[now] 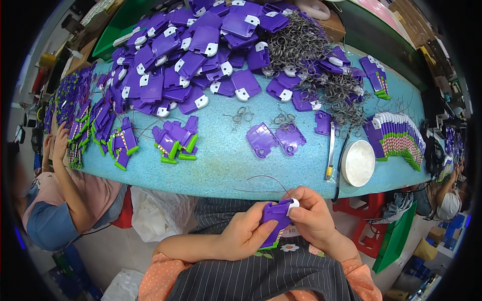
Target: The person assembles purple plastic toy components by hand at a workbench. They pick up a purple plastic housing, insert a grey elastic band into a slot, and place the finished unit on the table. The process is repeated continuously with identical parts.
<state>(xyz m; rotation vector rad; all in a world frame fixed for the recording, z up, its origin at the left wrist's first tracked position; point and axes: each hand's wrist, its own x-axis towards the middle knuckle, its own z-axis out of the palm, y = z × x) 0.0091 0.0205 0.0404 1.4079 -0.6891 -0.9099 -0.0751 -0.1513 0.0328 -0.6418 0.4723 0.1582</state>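
striped apron [241,276] backs purple part [277,213], bare table strip [216,173] just beyond.

Red stool [374,205] on pale floor [113,251]

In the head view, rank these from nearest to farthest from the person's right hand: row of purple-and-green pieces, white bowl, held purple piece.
1. Held purple piece: between both hands, touched by the right hand.
2. White bowl: ahead and to the right.
3. Row of purple-and-green pieces: beyond the bowl, farther right.
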